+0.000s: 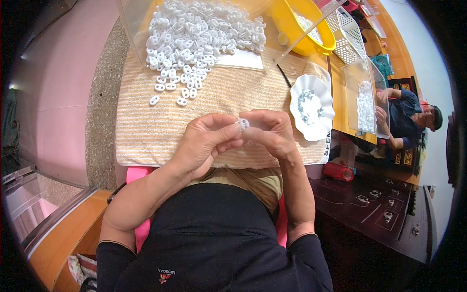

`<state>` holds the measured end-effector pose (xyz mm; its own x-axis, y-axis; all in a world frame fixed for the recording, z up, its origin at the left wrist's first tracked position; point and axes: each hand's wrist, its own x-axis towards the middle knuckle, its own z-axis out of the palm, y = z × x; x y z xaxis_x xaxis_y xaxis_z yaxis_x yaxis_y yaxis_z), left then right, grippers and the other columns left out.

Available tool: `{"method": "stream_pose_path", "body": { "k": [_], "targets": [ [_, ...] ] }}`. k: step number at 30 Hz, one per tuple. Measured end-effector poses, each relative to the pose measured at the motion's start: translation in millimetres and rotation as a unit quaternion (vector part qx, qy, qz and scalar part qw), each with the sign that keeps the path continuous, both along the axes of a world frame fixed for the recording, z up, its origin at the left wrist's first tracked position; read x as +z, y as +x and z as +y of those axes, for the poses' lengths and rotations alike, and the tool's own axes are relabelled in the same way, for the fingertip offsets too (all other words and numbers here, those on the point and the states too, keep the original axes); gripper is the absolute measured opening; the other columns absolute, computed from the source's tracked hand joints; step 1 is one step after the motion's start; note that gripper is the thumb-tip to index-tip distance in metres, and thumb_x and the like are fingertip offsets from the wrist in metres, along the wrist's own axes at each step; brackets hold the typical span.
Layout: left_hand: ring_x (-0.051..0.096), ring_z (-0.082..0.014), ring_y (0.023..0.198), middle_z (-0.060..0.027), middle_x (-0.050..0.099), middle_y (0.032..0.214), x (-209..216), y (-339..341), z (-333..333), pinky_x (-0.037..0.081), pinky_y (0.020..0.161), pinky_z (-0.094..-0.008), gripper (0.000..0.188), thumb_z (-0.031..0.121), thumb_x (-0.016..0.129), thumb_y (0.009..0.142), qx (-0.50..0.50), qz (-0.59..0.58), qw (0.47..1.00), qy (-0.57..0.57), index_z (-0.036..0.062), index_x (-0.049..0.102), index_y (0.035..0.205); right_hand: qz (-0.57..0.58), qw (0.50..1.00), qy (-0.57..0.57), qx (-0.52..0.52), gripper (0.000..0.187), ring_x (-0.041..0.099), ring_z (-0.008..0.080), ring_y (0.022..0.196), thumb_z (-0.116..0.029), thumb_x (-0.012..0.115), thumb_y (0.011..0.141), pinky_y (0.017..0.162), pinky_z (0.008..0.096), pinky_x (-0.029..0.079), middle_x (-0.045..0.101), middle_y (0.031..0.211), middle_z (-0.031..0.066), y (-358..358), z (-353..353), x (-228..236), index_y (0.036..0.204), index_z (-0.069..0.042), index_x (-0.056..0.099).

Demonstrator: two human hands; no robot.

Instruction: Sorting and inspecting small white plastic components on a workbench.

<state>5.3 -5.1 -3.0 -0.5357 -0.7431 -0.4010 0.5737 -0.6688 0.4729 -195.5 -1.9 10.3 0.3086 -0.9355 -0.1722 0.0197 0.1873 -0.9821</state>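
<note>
Between the fingertips of both hands I hold one small white plastic piece with two holes, above the near part of a striped towel. My left hand pinches its left side, thumb and forefinger together. My right hand closes on its right side. Beyond them lies a big heap of the same white two-hole pieces, several of them strewn loose toward me. To the right of my hands stands a scalloped white dish holding small dark, shiny bits too small to name.
A clear-walled bin surrounds the heap. Behind the dish are a yellow basin with white pieces and a white perforated basket. On the right, another person reaches into a clear box of white pieces.
</note>
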Motion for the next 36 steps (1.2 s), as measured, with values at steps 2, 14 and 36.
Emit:
{"method": "stream_pose_path", "body": {
  "k": [2,14,36],
  "targets": [
    [0.066,-0.015,0.082,-0.0086,0.068,0.095,0.7,0.3,-0.4,0.057,0.075,-0.0265,0.012,0.006,0.067,0.087,-0.002,0.005,1.0,0.003,0.0025,0.063,0.097,-0.033,0.999,-0.006,0.001,0.031,0.067,0.014,0.083,-0.001,0.068,0.085,0.074,0.0249,0.055,0.07,0.095,0.0093,0.2,1.0,1.2,0.114,0.006,0.061],
    [0.064,-0.0131,0.081,-0.005,0.066,0.09,5.1,1.0,-2.2,0.055,0.076,-0.0256,0.01,0.01,0.07,0.086,-0.046,0.032,0.998,-0.02,0.0058,0.062,0.091,-0.043,0.995,-0.089,0.011,0.026,0.06,0.0106,0.08,0.0,0.07,0.082,0.071,0.0223,0.051,0.06,0.092,0.0055,4.8,1.5,1.5,0.108,0.004,0.065],
    [0.063,-0.0122,0.079,-0.0045,0.066,0.086,4.4,-0.6,2.1,0.055,0.074,-0.0255,0.008,0.008,0.068,0.086,-0.052,0.06,0.995,-0.062,0.0047,0.061,0.083,-0.022,0.997,-0.076,0.014,0.025,0.058,0.0134,0.083,-0.004,0.074,0.079,0.071,0.0255,0.046,0.061,0.09,0.0063,15.1,9.0,22.1,0.102,0.002,0.067]
  ]
}}
